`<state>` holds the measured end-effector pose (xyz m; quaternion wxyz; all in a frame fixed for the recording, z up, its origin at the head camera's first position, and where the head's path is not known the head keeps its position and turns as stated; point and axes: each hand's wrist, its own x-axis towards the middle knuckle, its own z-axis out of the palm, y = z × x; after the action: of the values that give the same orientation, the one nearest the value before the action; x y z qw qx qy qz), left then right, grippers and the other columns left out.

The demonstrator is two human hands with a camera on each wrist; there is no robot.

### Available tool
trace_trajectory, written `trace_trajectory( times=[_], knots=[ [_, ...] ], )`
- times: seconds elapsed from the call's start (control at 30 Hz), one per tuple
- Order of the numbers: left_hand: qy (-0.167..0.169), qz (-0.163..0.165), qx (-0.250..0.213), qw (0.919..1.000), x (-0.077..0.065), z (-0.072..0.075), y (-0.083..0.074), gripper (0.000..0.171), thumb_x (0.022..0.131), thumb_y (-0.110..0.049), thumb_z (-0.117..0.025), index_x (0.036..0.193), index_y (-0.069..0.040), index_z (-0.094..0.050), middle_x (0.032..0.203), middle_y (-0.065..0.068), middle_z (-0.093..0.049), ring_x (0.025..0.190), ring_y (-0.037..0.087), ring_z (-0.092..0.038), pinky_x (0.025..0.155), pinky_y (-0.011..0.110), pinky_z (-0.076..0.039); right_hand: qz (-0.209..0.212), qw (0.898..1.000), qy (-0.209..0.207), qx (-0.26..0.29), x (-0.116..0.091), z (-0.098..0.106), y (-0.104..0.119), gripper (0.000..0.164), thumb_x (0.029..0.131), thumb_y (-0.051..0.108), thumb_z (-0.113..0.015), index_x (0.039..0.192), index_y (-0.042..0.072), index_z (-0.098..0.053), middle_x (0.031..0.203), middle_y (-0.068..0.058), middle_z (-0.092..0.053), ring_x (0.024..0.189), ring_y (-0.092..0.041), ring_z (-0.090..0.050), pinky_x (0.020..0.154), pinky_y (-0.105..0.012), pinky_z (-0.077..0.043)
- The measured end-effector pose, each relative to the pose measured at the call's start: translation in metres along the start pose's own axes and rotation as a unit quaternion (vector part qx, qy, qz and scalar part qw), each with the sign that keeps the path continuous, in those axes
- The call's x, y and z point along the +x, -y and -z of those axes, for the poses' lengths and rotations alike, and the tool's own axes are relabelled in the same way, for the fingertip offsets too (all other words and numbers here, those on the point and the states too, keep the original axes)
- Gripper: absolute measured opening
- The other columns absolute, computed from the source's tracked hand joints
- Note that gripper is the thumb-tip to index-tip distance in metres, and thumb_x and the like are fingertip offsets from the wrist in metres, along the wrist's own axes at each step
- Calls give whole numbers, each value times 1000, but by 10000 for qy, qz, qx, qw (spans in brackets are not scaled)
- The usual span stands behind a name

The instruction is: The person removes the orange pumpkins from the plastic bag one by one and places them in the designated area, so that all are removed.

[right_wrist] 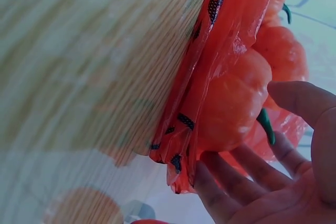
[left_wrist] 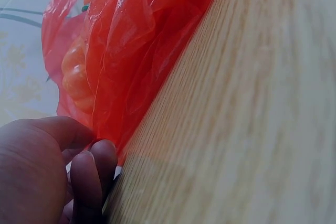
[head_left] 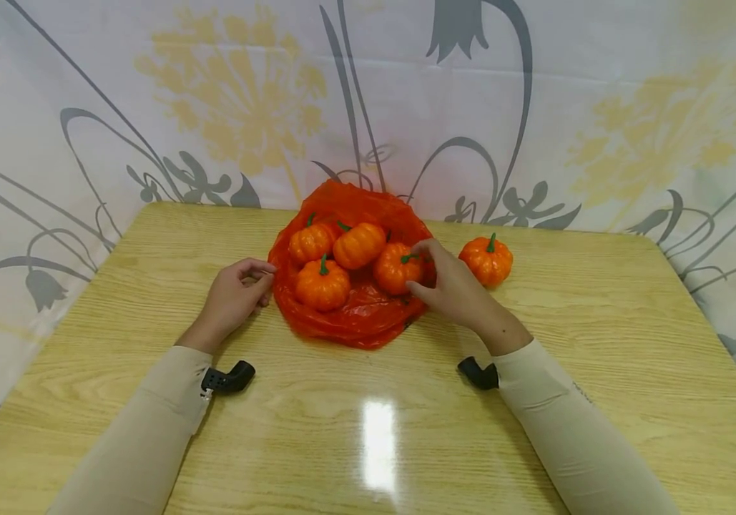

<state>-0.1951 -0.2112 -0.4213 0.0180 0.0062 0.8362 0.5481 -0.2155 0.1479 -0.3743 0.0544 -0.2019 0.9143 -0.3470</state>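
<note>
An open red plastic bag [head_left: 368, 325] holds several small orange pumpkins with green stems. My left hand [head_left: 237, 295] is at the bag's left side, pinching its edge between thumb and fingers; in the left wrist view the fingertips [left_wrist: 105, 153] meet the thin red film. Inside the bag, at its right side, my right hand [head_left: 454, 282] holds the rightmost pumpkin [head_left: 396, 270]. The right wrist view shows the thumb on one side of this pumpkin [right_wrist: 231, 103] and the fingers on the other, its stem pointing towards the palm.
Another orange pumpkin [head_left: 486, 261] stands outside the bag, just beyond my right hand. The wood-grain table [head_left: 316, 436] ends at a flower-patterned cloth [head_left: 393, 86] behind the bag. Black wrist mounts [head_left: 229, 377] stick out from both sleeves.
</note>
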Motion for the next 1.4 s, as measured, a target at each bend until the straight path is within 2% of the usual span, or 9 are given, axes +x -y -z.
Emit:
trace_trajectory(
  times=[0.47,0.83,1.03,1.4],
  knots=[
    [19,62,-1,10000,1,-1,0,29,101,-21,-60,120,1,-61,97,15,-59,62,10,-57,55,21,-53,11,10000,22,-15,0,-3,0,62,85,22,-82,128,4,-41,129,-16,-58,113,-32,-58,105,-47,-48],
    [-11,73,27,10000,1,-1,0,28,101,-21,-60,119,1,-61,95,14,-59,61,9,-57,54,21,-52,-56,9999,24,-95,0,-6,0,65,82,23,-84,125,5,-37,111,-19,-61,97,-31,-61,92,-43,-52],
    [-33,76,24,10000,2,-1,0,28,101,-21,-60,119,1,-61,91,7,-59,60,7,-58,53,22,-52,152,9996,-25,-225,-2,-5,1,66,82,23,-84,124,3,-37,112,-20,-62,98,-31,-62,94,-43,-53],
    [-26,52,40,10000,0,-1,-1,30,101,-22,-60,120,1,-61,93,10,-60,61,7,-58,53,21,-53,362,9991,-109,-197,-8,-2,8,65,82,21,-84,125,2,-40,116,-18,-60,103,-30,-61,97,-44,-53]
  ],
)
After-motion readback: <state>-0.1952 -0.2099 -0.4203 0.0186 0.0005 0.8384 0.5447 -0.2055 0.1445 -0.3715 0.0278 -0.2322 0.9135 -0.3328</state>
